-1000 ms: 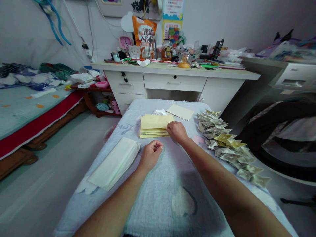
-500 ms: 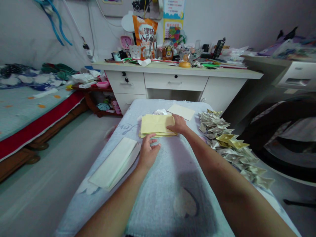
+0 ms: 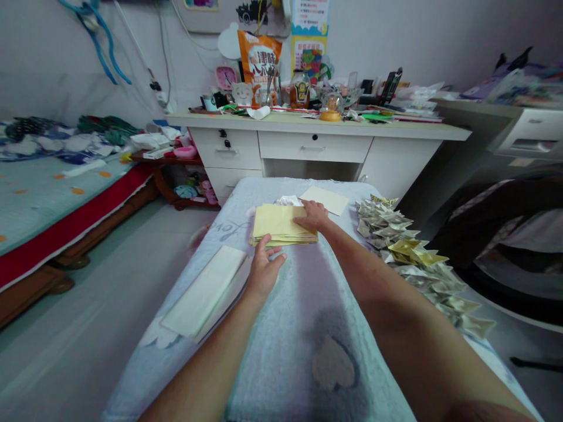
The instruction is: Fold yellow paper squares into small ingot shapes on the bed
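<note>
A stack of yellow paper (image 3: 277, 220) lies across the cloth-covered table, its front edges slightly uneven. My right hand (image 3: 314, 215) grips the stack's far right corner, thumb on the top sheet and fingers over the edge; whether it holds one sheet or several I cannot tell. My left hand (image 3: 265, 266) is open at the stack's near edge, fingers apart and fingertips close to the paper. Left of that hand lies a pile of long pale folded paper (image 3: 206, 293). Beyond the right hand rests a flat cream sheet (image 3: 328, 199).
Along the table's right side runs a long row of folded silver and gold paper pieces (image 3: 413, 264). Crumpled white material (image 3: 288, 200) sits behind the stack. A cluttered white desk (image 3: 316, 126) stands ahead, a bed (image 3: 65, 193) at left, a washing machine (image 3: 528, 138) at right.
My right hand has shifted slightly up along the stack's right corner. My left hand stays nearly in place, its fingertips a little nearer the stack. The whole view has moved slightly.
</note>
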The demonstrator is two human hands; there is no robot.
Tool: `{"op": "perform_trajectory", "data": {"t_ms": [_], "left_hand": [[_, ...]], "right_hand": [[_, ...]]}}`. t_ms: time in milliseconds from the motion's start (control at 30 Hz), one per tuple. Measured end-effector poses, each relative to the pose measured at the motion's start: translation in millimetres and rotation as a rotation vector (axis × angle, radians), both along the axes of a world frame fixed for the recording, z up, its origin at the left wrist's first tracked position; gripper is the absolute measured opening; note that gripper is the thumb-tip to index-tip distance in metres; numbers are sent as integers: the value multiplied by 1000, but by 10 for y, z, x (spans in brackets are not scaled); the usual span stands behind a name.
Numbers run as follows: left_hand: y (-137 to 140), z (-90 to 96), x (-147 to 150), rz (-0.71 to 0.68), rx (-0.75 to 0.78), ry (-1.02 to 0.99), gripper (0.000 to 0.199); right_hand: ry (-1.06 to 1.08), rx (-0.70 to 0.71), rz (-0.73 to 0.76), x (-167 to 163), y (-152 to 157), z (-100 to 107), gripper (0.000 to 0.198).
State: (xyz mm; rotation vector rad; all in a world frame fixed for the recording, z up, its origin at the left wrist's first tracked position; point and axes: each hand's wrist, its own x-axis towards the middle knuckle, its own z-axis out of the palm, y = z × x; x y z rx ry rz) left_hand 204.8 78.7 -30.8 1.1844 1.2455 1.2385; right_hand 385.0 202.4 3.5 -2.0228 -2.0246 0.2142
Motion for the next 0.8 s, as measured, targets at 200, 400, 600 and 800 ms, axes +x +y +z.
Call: {"op": "perform_trajectory", "data": {"t_ms": [200, 400, 600, 800], "left_hand": [[11, -14, 23, 1, 24, 13, 66], [5, -8, 24, 1, 12, 35, 70], [-3, 8, 25, -6, 5, 57, 74], [-9, 28, 35, -23, 6, 65, 77]], "right_hand": [[-31, -24, 12, 18, -7, -19, 84], [-28, -79, 47, 71, -18, -19, 93], [-5, -27, 90, 100, -125, -11, 79], [59, 19, 265, 25, -368, 14, 71]]}}
